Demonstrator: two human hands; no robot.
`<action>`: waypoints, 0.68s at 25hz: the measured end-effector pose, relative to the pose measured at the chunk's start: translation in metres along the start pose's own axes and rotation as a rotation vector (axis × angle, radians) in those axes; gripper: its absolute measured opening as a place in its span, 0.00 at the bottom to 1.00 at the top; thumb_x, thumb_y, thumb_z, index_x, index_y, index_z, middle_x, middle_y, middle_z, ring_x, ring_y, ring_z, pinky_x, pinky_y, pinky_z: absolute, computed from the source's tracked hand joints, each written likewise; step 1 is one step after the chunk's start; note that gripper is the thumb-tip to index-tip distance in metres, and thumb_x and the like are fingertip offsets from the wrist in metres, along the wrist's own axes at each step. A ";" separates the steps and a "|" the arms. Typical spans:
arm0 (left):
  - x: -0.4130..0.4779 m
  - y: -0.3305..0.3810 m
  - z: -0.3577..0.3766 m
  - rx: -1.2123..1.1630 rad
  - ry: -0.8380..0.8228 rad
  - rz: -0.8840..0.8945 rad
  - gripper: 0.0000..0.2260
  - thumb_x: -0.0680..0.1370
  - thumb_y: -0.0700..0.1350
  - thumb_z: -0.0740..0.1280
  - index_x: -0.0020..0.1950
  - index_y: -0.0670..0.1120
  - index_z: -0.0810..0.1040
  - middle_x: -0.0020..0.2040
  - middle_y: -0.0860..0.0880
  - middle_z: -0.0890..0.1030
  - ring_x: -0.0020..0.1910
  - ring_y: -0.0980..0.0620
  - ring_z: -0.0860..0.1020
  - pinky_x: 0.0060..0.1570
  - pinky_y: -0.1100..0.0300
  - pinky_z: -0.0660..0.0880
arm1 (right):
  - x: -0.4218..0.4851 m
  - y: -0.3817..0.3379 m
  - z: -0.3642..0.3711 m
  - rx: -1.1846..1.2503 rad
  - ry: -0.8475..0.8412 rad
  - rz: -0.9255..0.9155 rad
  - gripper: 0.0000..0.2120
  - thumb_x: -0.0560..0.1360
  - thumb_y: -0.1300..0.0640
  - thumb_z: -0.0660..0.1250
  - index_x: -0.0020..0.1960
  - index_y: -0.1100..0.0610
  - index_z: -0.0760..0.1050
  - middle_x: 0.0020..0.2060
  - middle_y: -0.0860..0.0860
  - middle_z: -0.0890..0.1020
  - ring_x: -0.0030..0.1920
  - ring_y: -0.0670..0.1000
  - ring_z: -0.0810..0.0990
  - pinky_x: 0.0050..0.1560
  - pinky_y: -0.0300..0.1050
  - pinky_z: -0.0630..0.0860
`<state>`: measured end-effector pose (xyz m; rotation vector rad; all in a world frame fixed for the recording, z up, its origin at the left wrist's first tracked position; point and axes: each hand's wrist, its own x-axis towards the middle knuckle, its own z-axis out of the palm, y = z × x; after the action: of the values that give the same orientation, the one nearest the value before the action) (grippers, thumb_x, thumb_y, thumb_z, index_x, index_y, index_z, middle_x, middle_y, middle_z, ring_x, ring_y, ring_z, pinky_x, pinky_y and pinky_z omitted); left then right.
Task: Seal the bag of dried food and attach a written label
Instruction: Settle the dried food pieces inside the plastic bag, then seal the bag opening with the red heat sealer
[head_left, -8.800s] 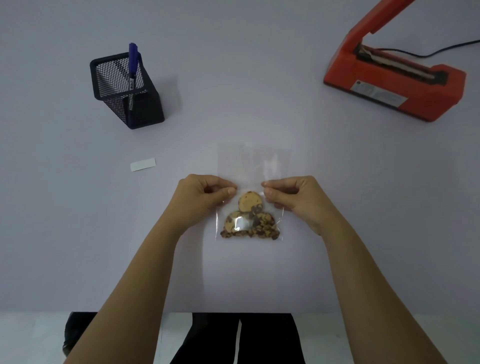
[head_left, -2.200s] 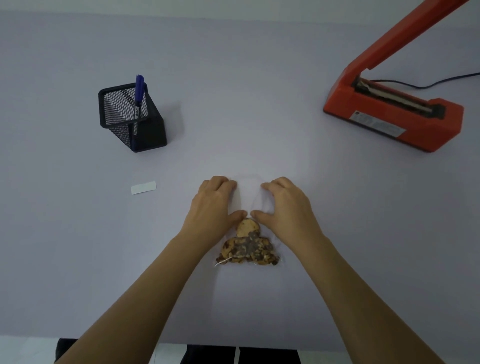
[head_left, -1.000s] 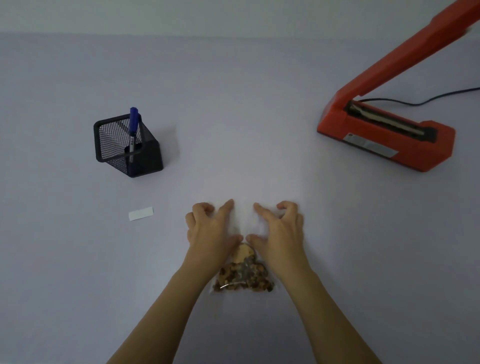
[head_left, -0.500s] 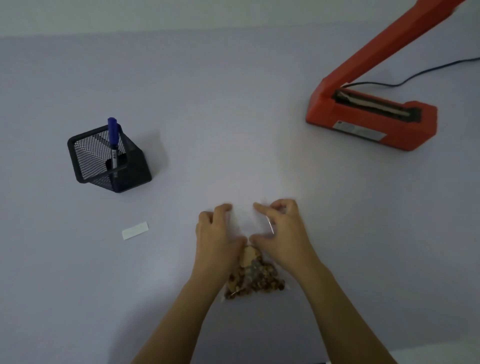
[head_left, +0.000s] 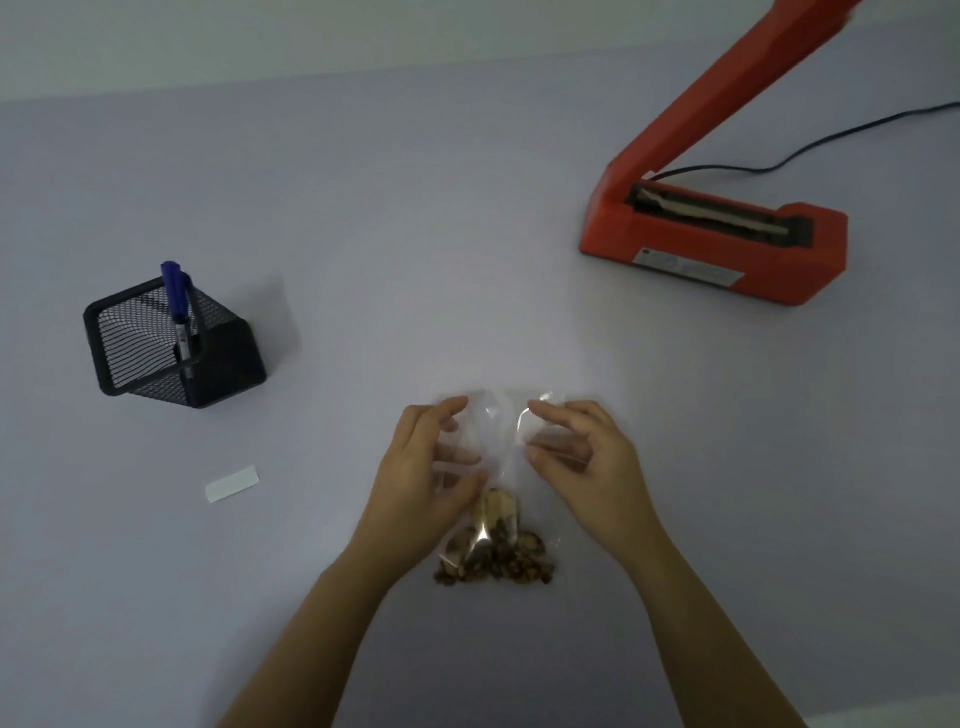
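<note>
A clear plastic bag (head_left: 496, 441) lies in front of me on the pale table, with brown dried food (head_left: 496, 558) gathered at its near end. My left hand (head_left: 423, 478) pinches the bag's left side between thumb and fingers. Opposite it, my right hand (head_left: 584, 460) pinches the right side, and the empty upper half of the bag is lifted and crumpled between them. At the far right stands an orange heat sealer (head_left: 717, 244) with its arm raised. A small white label (head_left: 232, 484) lies flat to the left.
A black mesh pen holder (head_left: 171, 348) with a blue marker (head_left: 177, 304) in it stands at the left. The sealer's black cable (head_left: 831, 140) runs off to the right. The table's far edge (head_left: 311, 85) meets a wall.
My hands went from pressing the bag flat to pinching its upper part and lifting it off the table. The camera has swung, so the scene sits differently in the frame.
</note>
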<state>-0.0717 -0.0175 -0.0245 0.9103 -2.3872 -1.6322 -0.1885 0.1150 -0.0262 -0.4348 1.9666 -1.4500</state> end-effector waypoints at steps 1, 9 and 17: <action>0.007 0.007 0.002 -0.022 -0.019 0.003 0.26 0.72 0.38 0.71 0.62 0.59 0.67 0.54 0.55 0.70 0.46 0.59 0.79 0.44 0.70 0.77 | 0.003 -0.002 -0.011 0.034 -0.002 0.009 0.19 0.71 0.68 0.70 0.54 0.48 0.77 0.50 0.45 0.75 0.47 0.44 0.82 0.50 0.32 0.76; 0.078 0.066 0.037 -0.234 -0.225 -0.069 0.26 0.71 0.37 0.72 0.64 0.58 0.71 0.55 0.49 0.76 0.46 0.51 0.83 0.49 0.57 0.79 | 0.035 -0.015 -0.112 0.135 -0.050 0.050 0.16 0.72 0.66 0.68 0.55 0.50 0.77 0.53 0.49 0.79 0.49 0.44 0.83 0.47 0.32 0.75; 0.121 0.101 0.099 -0.563 -0.139 -0.159 0.26 0.70 0.42 0.69 0.65 0.54 0.65 0.42 0.46 0.85 0.44 0.49 0.84 0.44 0.61 0.79 | 0.069 -0.017 -0.176 0.207 0.054 -0.043 0.12 0.75 0.67 0.64 0.54 0.53 0.77 0.55 0.50 0.77 0.50 0.46 0.83 0.49 0.36 0.78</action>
<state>-0.2525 0.0233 -0.0061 0.9064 -1.7839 -2.3177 -0.3587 0.1946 0.0004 -0.3510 1.8338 -1.6881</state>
